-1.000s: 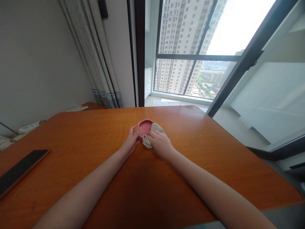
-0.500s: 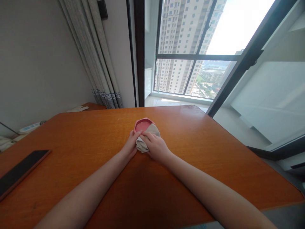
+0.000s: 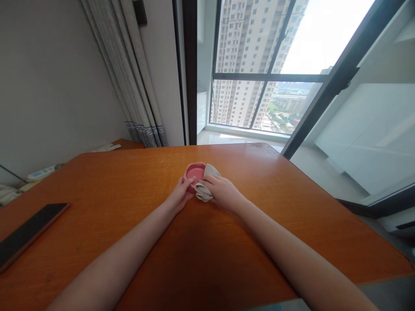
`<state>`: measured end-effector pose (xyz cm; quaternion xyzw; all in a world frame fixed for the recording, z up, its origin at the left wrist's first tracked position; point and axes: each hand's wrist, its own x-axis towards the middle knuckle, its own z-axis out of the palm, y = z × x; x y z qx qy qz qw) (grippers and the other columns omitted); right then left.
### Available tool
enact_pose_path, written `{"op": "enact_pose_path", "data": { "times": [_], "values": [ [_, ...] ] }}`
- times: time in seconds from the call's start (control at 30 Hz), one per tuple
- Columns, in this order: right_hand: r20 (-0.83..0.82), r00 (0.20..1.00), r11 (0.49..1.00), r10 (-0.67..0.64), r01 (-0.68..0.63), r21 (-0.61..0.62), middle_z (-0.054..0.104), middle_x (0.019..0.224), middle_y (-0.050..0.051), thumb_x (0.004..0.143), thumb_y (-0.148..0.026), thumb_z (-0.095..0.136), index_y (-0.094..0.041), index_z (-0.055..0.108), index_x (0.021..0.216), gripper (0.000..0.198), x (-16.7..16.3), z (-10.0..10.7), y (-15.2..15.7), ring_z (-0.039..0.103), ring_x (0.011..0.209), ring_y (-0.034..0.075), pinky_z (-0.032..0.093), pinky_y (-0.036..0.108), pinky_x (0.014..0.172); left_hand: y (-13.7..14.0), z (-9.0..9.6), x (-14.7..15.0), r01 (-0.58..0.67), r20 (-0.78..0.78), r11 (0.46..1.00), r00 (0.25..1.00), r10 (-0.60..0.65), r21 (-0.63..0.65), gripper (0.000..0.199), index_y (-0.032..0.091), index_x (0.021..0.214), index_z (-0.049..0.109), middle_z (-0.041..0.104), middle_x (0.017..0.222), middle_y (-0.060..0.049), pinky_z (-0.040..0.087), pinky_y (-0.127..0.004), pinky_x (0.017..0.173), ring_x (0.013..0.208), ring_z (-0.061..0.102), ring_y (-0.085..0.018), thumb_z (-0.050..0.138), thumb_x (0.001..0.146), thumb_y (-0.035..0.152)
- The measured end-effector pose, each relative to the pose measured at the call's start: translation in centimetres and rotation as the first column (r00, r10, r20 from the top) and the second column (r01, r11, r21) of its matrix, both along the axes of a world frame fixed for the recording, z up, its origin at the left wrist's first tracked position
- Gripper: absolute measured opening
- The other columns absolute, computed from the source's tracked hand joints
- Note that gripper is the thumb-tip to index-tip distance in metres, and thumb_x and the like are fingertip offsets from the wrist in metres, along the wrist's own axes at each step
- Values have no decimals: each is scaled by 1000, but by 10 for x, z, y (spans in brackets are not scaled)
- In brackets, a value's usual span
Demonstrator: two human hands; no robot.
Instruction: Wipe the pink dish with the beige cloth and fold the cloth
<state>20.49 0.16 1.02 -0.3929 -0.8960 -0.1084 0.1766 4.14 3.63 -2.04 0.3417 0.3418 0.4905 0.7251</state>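
Observation:
A shallow pink dish (image 3: 195, 171) with a raised, angular rim is held above the wooden table. My left hand (image 3: 181, 194) grips its near left side, thumb over the rim. Bunched in my right hand (image 3: 222, 190) is a light grey cloth (image 3: 204, 192), pressed against the dish's right side. Part of the cloth stands up beyond my right fingers, covering the right rim. The underside of the dish and most of my left fingers are hidden.
The brown wooden table (image 3: 136, 172) spreads around my arms. A flat black panel with a brown edge (image 3: 32, 231) lies at the left. A white remote-like object (image 3: 40, 173) is beyond the left edge. Behind stand a grey curtain (image 3: 129, 77) and a window (image 3: 259, 77).
My right hand and the cloth have shifted right along the dish, uncovering more of its inside. The dish has moved slightly right and nearer, with my left hand still on it.

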Motion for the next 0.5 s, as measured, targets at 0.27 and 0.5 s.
{"op": "enact_pose_path", "data": {
  "times": [0.27,0.5],
  "values": [
    [45,998,998,-50,48,37,58,87,7,89,-14,43,-16,60,85,18,-1,-1,4,50,79,17,42,29,73,1,8,-5,145,77,989,986,-145,-4,44,19,105,58,67,95,-7,52,-31,67,77,64,-18,61,74,51],
    [0,1000,1000,18,-18,-1,56,109,7,86,-16,50,-18,56,109,25,10,4,4,52,92,17,41,29,81,4,3,-6,56,34,997,998,-54,-45,40,16,106,58,65,103,-10,53,-32,73,85,63,-19,65,73,37]
  ]
}}
